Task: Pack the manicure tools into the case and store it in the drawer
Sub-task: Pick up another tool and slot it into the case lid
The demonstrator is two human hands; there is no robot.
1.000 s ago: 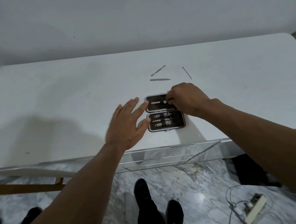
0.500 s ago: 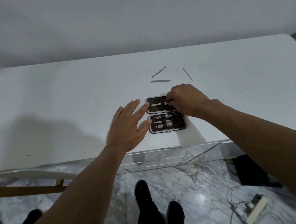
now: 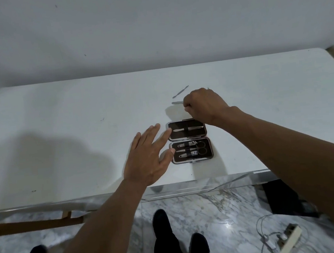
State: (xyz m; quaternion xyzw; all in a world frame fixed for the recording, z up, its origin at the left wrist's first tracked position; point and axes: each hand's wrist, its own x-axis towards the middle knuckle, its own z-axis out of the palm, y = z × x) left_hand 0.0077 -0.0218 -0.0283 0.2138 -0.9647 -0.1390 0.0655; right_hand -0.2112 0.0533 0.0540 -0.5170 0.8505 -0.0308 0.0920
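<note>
A small dark manicure case (image 3: 210,154) lies open on the white table (image 3: 61,136) near its front edge. Its near half holds clippers and scissors (image 3: 199,148) under straps. A single slim tool (image 3: 182,129) sits in the far half. My left hand (image 3: 150,156) lies flat with straight fingers touching the case's left edge. My right hand (image 3: 202,105) is beyond the case, fingers curled down onto the right end of a flat metal file (image 3: 176,102) lying on the table. A thin cuticle tool (image 3: 180,91) lies just behind it. A third stick is almost hidden behind my right hand.
The table's mirrored front (image 3: 188,189) runs below the case. On the marble floor to the right lie a white power strip (image 3: 289,237) and cables. My dark-trousered legs and feet (image 3: 162,239) stand below the edge. A plain wall backs the table.
My right hand has left the case's far half and moved back to the loose tools, curling onto the flat file. The left hand has stayed by the case.
</note>
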